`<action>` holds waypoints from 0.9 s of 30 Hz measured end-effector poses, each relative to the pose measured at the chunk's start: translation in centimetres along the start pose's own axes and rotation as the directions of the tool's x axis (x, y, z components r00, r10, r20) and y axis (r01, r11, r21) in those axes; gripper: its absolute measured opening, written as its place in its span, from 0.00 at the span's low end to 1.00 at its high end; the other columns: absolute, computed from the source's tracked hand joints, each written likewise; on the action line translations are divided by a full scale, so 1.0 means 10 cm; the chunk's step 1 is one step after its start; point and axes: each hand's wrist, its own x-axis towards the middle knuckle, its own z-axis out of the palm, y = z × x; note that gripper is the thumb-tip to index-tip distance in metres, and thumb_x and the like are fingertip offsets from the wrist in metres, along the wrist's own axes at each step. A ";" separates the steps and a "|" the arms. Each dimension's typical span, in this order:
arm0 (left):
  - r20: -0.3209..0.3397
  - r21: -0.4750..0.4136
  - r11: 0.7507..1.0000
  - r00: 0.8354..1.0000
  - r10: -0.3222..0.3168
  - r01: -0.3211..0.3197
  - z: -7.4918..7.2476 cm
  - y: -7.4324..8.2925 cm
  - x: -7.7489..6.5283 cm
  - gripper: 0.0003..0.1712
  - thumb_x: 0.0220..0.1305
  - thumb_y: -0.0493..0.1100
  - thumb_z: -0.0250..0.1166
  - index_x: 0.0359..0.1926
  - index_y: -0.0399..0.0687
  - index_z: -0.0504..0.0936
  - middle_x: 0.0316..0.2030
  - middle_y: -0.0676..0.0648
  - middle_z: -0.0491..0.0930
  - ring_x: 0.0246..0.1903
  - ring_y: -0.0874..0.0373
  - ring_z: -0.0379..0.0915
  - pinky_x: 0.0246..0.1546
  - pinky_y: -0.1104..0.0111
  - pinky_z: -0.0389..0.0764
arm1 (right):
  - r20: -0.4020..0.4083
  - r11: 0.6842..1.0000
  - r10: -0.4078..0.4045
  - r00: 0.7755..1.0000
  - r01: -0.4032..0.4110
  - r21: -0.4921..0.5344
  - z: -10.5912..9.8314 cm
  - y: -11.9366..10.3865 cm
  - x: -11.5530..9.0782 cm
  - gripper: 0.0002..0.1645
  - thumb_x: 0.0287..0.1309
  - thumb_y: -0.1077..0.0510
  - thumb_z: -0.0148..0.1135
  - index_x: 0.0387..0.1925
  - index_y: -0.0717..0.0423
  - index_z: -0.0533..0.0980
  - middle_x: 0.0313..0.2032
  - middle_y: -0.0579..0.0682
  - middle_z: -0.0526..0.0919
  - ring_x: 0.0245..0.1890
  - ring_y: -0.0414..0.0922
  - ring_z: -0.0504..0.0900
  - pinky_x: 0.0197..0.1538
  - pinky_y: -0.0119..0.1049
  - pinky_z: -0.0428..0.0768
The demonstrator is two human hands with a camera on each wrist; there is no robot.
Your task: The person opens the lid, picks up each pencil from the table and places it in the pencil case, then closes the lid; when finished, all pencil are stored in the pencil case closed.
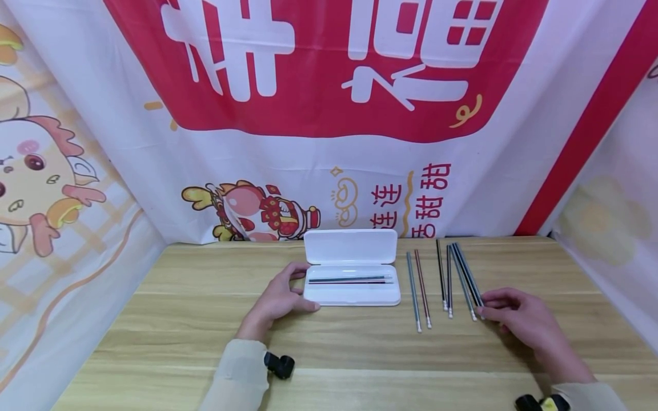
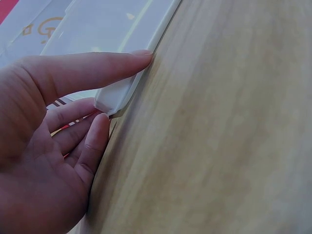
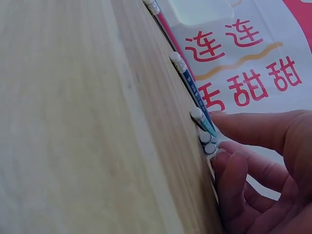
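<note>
Just left of the right hand (image 1: 521, 315), the rightmost pencils (image 1: 469, 275) slant far-left; whether its fingers pinch their near ends, I cannot tell. The left hand (image 1: 279, 295) grips the case (image 1: 354, 296).

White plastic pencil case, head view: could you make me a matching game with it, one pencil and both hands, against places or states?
1. white plastic pencil case
2. slim red pencil
3. bare left hand
4. bare right hand

A. at the slim dark pencils farthest right
B. at the case's left end
C. open, lid raised
D. on the pale wooden table, between case and right hand

Pairs: 1-C; 2-D; 3-B; 4-A
</note>
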 end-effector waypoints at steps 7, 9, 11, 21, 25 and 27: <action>-0.004 0.002 1.000 1.000 0.000 0.000 0.00 0.00 0.00 0.51 0.46 0.32 0.87 0.72 0.54 0.75 0.73 0.39 0.73 0.55 0.47 0.85 0.61 0.53 0.86 | -0.011 1.000 -0.016 1.000 0.016 0.008 0.01 0.00 0.01 0.34 0.65 0.48 0.76 0.65 0.62 0.77 0.49 0.52 0.87 0.36 0.42 0.80 0.34 0.36 0.83; -0.005 0.002 1.000 1.000 -0.001 0.001 0.00 0.00 0.00 0.51 0.46 0.32 0.87 0.72 0.54 0.75 0.73 0.39 0.73 0.55 0.46 0.85 0.61 0.53 0.86 | -0.012 1.000 -0.023 1.000 0.023 0.007 0.02 0.01 0.00 0.34 0.65 0.49 0.77 0.65 0.62 0.77 0.48 0.50 0.87 0.34 0.42 0.80 0.33 0.36 0.83; -0.007 0.001 1.000 1.000 -0.001 0.001 0.00 0.00 0.00 0.51 0.46 0.32 0.87 0.72 0.53 0.75 0.73 0.39 0.73 0.55 0.46 0.85 0.61 0.53 0.86 | -0.013 1.000 -0.026 1.000 0.026 0.006 0.02 0.01 0.00 0.34 0.65 0.50 0.77 0.65 0.63 0.76 0.47 0.50 0.87 0.34 0.42 0.81 0.33 0.36 0.83; -0.005 -0.004 1.000 1.000 0.002 -0.002 0.00 0.00 -0.01 0.52 0.45 0.32 0.87 0.72 0.53 0.75 0.72 0.39 0.73 0.54 0.46 0.85 0.58 0.55 0.87 | -0.018 0.999 -0.008 1.000 0.007 -0.051 0.02 -0.04 0.00 0.37 0.64 0.46 0.76 0.65 0.63 0.76 0.49 0.54 0.86 0.36 0.44 0.81 0.33 0.36 0.83; -0.002 -0.002 1.000 1.000 0.005 -0.005 0.00 0.00 0.00 0.52 0.45 0.32 0.87 0.72 0.53 0.75 0.72 0.39 0.73 0.53 0.46 0.85 0.57 0.55 0.87 | -0.020 0.998 -0.006 1.000 0.004 -0.063 0.02 -0.06 0.00 0.37 0.63 0.45 0.77 0.64 0.64 0.77 0.52 0.58 0.86 0.39 0.45 0.81 0.34 0.37 0.83; -0.002 0.000 1.000 1.000 0.006 -0.006 0.00 0.00 0.00 0.52 0.45 0.32 0.87 0.72 0.53 0.75 0.72 0.39 0.73 0.53 0.47 0.85 0.58 0.55 0.87 | -0.024 0.998 0.009 1.000 -0.011 -0.066 0.03 -0.07 0.00 0.37 0.63 0.45 0.77 0.64 0.64 0.77 0.53 0.59 0.86 0.39 0.46 0.81 0.34 0.37 0.83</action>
